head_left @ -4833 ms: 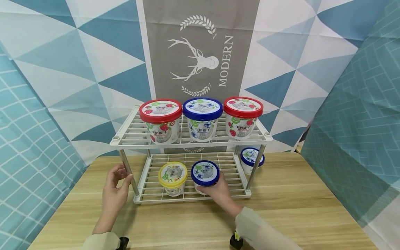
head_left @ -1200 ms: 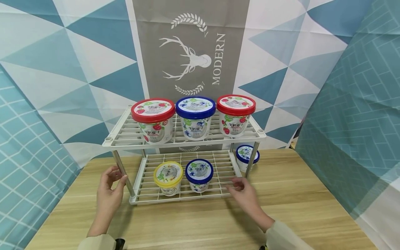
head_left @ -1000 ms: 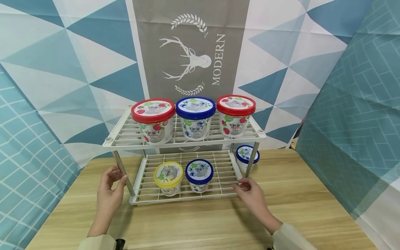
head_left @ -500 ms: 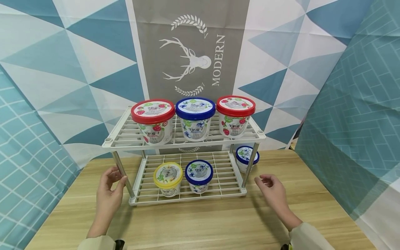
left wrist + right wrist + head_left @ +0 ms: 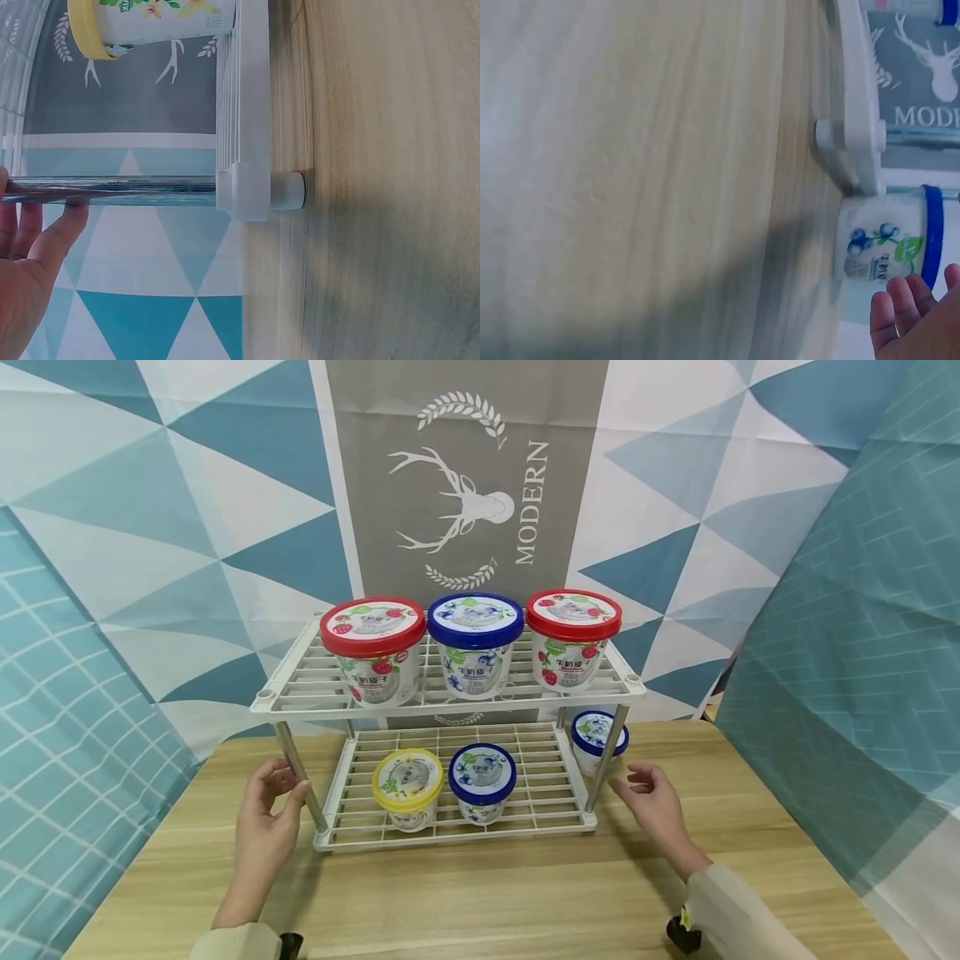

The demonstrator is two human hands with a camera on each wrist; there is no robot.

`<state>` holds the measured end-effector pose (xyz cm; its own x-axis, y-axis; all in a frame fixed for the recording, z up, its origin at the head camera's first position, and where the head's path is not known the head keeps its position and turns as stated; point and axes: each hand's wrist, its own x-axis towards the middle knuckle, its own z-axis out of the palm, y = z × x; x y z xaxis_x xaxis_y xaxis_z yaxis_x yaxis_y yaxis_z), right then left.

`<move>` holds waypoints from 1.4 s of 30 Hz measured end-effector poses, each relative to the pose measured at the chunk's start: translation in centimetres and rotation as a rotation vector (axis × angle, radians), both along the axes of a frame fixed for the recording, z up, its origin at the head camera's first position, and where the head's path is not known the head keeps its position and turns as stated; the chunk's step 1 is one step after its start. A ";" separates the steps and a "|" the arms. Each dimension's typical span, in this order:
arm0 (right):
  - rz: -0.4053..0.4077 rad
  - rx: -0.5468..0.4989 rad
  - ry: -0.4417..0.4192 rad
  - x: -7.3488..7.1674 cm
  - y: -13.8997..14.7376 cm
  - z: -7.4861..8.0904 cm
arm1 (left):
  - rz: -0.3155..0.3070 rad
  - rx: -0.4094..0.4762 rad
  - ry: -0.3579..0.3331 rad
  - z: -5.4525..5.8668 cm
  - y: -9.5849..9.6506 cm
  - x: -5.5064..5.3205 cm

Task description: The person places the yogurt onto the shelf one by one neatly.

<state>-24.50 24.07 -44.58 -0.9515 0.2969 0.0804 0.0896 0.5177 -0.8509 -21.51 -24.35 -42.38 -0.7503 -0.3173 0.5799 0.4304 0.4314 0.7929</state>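
My left hand point(image 5: 266, 818) holds the left front metal post point(image 5: 300, 777) of a white two-tier wire rack point(image 5: 450, 706); the left wrist view shows the thumb and fingers at that post point(image 5: 150, 190). Off the rack's right side, my right hand point(image 5: 654, 802) is in the air with relaxed fingers, holding nothing. Just beyond it, a blue-lidded tub with blueberry print point(image 5: 588, 760) stands on the table, partly behind the right post; the right wrist view shows this tub point(image 5: 885, 240) close to the fingers. On the lower shelf sit a yellow-lidded tub point(image 5: 408, 785) and a blue-lidded tub point(image 5: 482, 781).
Along the upper shelf stand a red-lidded tub point(image 5: 375, 652), a larger blue-lidded tub point(image 5: 475, 647) and another red-lidded tub point(image 5: 572, 643). The rack stands on a wooden table point(image 5: 465, 902), close to a patterned backdrop point(image 5: 480, 485). Tiled panels flank both sides.
Earlier my right hand gripped the lower shelf's blue-lidded tub; it let go and moved right, off the rack, then slightly back toward the outer tub. My left hand stays at the post.
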 end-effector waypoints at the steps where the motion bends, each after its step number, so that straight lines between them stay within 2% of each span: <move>1: 0.006 -0.007 -0.004 -0.3 0.1 -0.2 | -0.003 0.002 0.007 0.0 0.0 0.0; 14: 0.017 -0.076 -0.034 -2.8 1.6 -1.2 | -0.004 0.019 -0.002 0.1 0.1 0.0; 22: 0.052 -0.106 -0.062 -3.9 1.7 -1.3 | -0.014 0.015 0.002 2.2 1.3 1.3; 29: 0.061 -0.106 -0.076 -4.6 1.8 -1.4 | -0.003 -0.001 -0.005 2.7 1.6 1.6; 32: 0.064 -0.104 -0.083 -4.8 1.8 -1.5 | 0.001 0.004 -0.015 2.4 1.4 1.4; 39: 0.076 -0.097 -0.101 -5.0 1.7 -1.5 | -0.002 0.014 -0.026 0.4 0.3 0.2; 42: 0.078 -0.105 -0.106 -5.3 1.7 -1.5 | -0.004 0.009 -0.020 0.1 0.1 0.1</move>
<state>-29.78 25.81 -46.10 -0.9734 0.2238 -0.0489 0.1448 0.4356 -0.8884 -21.44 -24.27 -42.24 -0.7628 -0.3198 0.5620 0.4161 0.4225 0.8052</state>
